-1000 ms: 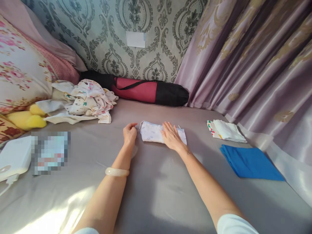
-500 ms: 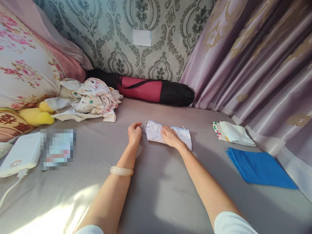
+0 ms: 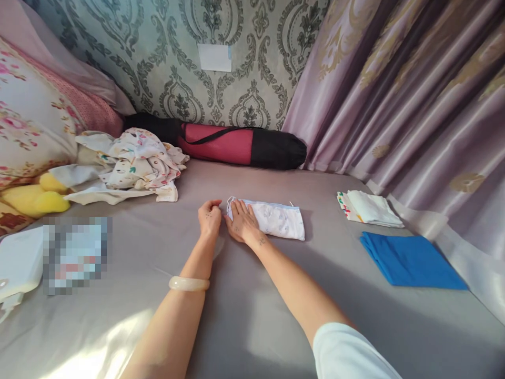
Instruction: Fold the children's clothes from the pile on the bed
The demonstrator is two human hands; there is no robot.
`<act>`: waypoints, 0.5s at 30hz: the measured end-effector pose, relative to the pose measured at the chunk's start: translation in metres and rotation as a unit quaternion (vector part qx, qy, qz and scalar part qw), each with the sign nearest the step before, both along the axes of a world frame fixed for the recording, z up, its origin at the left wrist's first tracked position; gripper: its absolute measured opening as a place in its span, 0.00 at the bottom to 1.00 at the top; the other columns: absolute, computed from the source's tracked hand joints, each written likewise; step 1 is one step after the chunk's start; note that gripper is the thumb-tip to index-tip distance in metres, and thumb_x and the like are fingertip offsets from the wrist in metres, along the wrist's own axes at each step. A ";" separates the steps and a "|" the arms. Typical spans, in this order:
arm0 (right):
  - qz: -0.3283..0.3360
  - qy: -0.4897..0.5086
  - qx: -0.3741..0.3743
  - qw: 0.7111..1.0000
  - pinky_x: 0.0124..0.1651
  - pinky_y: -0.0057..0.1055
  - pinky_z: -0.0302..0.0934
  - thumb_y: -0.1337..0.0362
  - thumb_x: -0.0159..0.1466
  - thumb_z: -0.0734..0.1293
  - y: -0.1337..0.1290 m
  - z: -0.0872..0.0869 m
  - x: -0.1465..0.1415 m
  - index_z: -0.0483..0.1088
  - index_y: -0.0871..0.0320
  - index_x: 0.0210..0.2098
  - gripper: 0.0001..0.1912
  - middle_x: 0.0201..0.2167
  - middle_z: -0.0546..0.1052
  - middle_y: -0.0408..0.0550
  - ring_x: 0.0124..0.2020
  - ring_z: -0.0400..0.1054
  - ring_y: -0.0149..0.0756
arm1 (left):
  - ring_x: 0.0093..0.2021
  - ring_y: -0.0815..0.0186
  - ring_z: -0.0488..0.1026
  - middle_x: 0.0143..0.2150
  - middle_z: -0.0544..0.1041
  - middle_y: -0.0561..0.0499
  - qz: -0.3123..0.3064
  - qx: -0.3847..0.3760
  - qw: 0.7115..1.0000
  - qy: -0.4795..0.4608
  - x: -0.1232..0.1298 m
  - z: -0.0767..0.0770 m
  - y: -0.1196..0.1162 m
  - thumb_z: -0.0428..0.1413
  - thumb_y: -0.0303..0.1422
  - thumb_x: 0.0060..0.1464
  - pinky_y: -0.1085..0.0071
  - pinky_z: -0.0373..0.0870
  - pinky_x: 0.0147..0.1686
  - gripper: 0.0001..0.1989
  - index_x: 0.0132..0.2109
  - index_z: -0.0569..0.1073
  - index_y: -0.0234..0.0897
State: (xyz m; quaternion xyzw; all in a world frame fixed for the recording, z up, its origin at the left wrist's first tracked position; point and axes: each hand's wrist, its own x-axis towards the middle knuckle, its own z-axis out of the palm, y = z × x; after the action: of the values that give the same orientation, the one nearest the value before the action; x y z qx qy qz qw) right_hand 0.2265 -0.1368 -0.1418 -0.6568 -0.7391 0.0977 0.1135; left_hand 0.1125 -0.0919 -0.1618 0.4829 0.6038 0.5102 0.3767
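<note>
A folded white cloth with a faint blue pattern and a light blue edge point(image 3: 278, 218) lies flat on the grey sheet point(image 3: 236, 310). My right hand point(image 3: 242, 221) rests palm down on its left end, fingers spread. Just left of the cloth, my left hand point(image 3: 209, 217) is curled closed on the sheet, apart from the cloth; whatever its fingers hold, if anything, is hidden. A pale bangle point(image 3: 189, 283) circles my left wrist.
Crumpled patterned clothes point(image 3: 138, 163) and a yellow plush point(image 3: 35, 200) lie left, above a white power bank point(image 3: 23, 258). A red and black bag point(image 3: 221, 142) lies along the wall. Folded white cloth point(image 3: 371, 208) and blue cloth point(image 3: 414, 260) sit right, by the curtain point(image 3: 355, 105).
My right hand has slid left over the cloth, from its middle to its left end. The view has shifted slightly to the right. My left hand stays closed beside the cloth.
</note>
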 end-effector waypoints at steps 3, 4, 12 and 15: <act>0.013 0.024 -0.021 0.999 0.71 0.47 0.31 0.52 0.72 0.48 0.002 -0.002 0.004 0.48 0.69 0.70 0.34 0.71 0.48 0.58 0.72 0.38 0.46 | 0.46 0.58 0.76 0.43 0.80 0.42 -0.001 0.002 1.000 0.009 0.001 0.001 0.000 0.46 0.30 0.43 0.65 0.70 0.49 0.20 0.41 0.77 0.34; 0.023 0.041 -0.030 0.998 0.71 0.47 0.32 0.52 0.72 0.48 0.002 -0.001 0.007 0.48 0.68 0.70 0.34 0.71 0.48 0.58 0.72 0.38 0.45 | 0.45 0.58 0.76 0.43 0.80 0.42 -0.002 0.003 1.000 0.016 0.001 0.002 -0.001 0.46 0.30 0.43 0.65 0.70 0.49 0.20 0.41 0.77 0.34; -0.027 0.194 0.042 0.980 0.66 0.29 0.52 0.59 0.69 0.55 -0.011 0.026 0.069 0.56 0.61 0.66 0.28 0.67 0.61 0.52 0.66 0.55 0.33 | 0.36 0.61 0.75 0.34 0.79 0.46 -0.027 0.014 0.995 0.095 0.007 0.014 -0.012 0.47 0.30 0.48 0.67 0.70 0.42 0.19 0.43 0.78 0.35; -0.146 0.235 0.064 0.959 0.59 0.30 0.61 0.61 0.68 0.55 -0.019 0.033 0.115 0.61 0.61 0.63 0.26 0.60 0.71 0.55 0.58 0.67 0.35 | 0.36 0.61 0.75 0.33 0.79 0.47 -0.040 0.029 0.990 0.132 0.011 0.019 -0.017 0.47 0.30 0.50 0.67 0.69 0.42 0.18 0.44 0.78 0.36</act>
State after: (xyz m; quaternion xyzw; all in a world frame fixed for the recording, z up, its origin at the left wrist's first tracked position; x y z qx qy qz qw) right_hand 0.3418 -0.1561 -0.1090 -0.7076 -0.5921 0.1846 0.3386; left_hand 0.1234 -0.1091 -0.1428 0.5808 0.6129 0.4440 0.2998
